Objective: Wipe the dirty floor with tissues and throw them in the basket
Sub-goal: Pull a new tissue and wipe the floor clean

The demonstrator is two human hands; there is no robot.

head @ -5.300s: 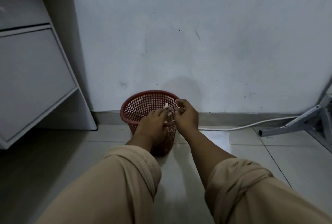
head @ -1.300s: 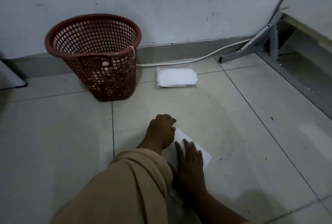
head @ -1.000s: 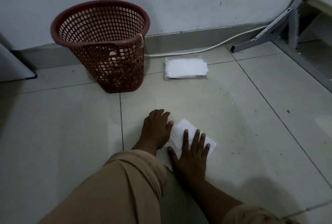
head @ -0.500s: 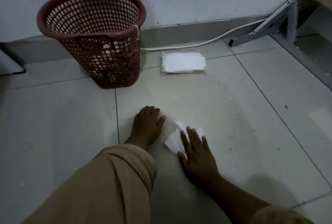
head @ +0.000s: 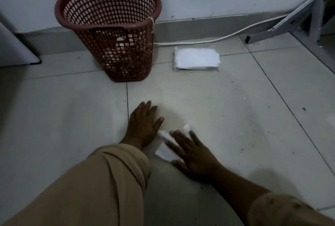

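Head view: right hand [head: 194, 155] flat, fingers spread, pressing the tissue [head: 165, 150] to the floor [head: 235, 117]. Left hand [head: 143, 126] just beside it, flat on the tile, holding nothing. Best to keep the palm even and sweep towards the specks further right. Basket [head: 110, 32] stands well ahead of the grip, tissue pack [head: 196, 59] beside it, cable [head: 208, 40] behind; nothing blocks.

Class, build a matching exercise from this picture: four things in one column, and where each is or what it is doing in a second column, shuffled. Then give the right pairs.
Things:
1. basket
2. tissue pack
3. left hand
4. right hand

Places or states:
A. flat on the bare floor tile
B. pressing a tissue to the floor
C. upright by the wall, waste inside
D. lying right of the basket, near the white cable

Pairs: 1-C, 2-D, 3-A, 4-B
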